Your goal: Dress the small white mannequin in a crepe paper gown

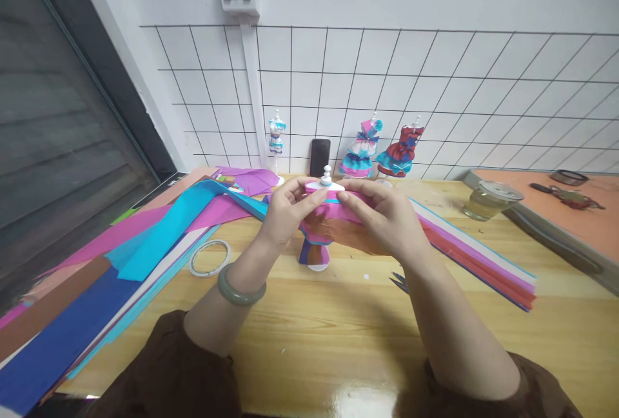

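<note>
- Pink, blue and orange-brown paper wraps the small dress form in the head view, which is upright near the middle of the wooden surface, between both hands; its flared foot shows below, and whether that foot touches the surface I cannot tell.
- At the form's white top, under the knobbed neck, the left hand pinches the left edge between thumb and fingers.
- Opposite it, the right hand pinches the right edge the same way, thumb in front and fingers partly hidden behind; the two thumb tips are near each other.
- A grey-green bangle circles the left wrist.
- Coloured paper strips spread across the left side, overlapping, with a tape roll lying just beside them.
- Scissors lie near the right forearm, partly hidden by it.
- More strips reach out on the right, white, purple and red among them.
- Along the tiled wall stand a sparsely trimmed form, a dark phone, a pink-and-blue dressed form and a red-and-blue dressed form.
- Far right, a clear cup of pale liquid stands near an orange panel.
</note>
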A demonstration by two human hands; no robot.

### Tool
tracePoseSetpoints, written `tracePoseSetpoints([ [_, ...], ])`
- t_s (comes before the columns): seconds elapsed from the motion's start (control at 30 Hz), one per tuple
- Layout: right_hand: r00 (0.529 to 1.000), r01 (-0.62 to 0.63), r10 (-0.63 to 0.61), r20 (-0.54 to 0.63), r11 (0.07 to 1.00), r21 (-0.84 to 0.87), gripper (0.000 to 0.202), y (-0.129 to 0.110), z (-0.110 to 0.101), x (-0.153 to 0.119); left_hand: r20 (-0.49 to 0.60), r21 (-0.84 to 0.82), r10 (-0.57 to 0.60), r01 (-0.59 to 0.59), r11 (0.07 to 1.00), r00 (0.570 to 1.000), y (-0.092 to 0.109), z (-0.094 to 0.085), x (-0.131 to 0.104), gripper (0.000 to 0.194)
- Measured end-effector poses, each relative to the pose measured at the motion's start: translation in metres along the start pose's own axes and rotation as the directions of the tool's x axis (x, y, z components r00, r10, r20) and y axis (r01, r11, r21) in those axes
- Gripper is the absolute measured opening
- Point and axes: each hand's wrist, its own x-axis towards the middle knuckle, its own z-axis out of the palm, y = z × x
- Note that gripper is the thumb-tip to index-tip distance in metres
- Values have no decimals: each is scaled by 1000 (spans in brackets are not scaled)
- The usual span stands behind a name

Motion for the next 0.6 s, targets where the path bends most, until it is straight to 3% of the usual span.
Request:
tracePoseSetpoints([
  [0.17,1000,4,-4,19,1000,-11,26,1,-1,1,73,-96,-109,116,989,991,-4,-8,5,25],
  [0.4,999,-6,6,52,1000,10,28,3,-2,1,51,15,6,-6,1000,999,-8,-14,9,23],
  [0.6,999,-9,10,52,1000,-17,28,0,-4,1,32,-3,6,-6,1000,999,-6,-16,10,50],
])
